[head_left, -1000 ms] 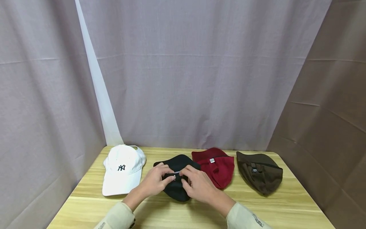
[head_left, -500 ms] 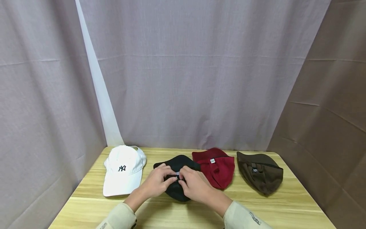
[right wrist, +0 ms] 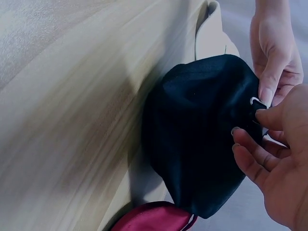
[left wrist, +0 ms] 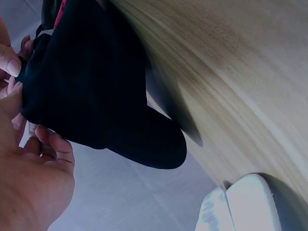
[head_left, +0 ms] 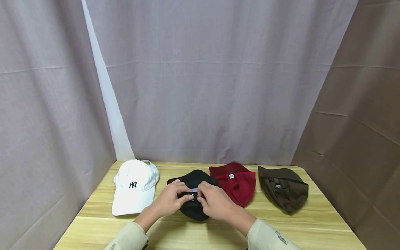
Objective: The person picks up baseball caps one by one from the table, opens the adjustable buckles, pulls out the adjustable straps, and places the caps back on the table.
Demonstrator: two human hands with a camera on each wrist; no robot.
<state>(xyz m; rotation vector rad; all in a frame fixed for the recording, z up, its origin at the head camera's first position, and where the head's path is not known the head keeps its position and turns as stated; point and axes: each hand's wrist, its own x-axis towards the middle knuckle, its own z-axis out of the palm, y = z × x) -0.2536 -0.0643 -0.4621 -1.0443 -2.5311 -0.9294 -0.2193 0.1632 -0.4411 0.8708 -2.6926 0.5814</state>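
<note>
A black cap [head_left: 195,177] lies on the table between both hands, its brim toward the back. At its strap, the left hand [head_left: 168,198] pinches one side between thumb and fingers. Opposite it, the right hand [head_left: 216,202] pinches the strap end, its fingertips close to the left thumb. Between them shows a small metal buckle [right wrist: 254,101] in the right wrist view. The left wrist view shows the cap's dark crown [left wrist: 91,72] from the side. How the strap runs under the fingertips is hidden.
A white cap [head_left: 134,184] with a dark logo lies at the left. Just right of the black cap are a red cap [head_left: 242,184] and, farther right, a brown cap [head_left: 284,189]. Curtains [head_left: 200,104] stand behind the wooden table [head_left: 200,239].
Both hands stay at the strap with small finger movements. The right thumb and fingers have shifted slightly, and the buckle shows more plainly than half a second ago. The caps keep their places.
</note>
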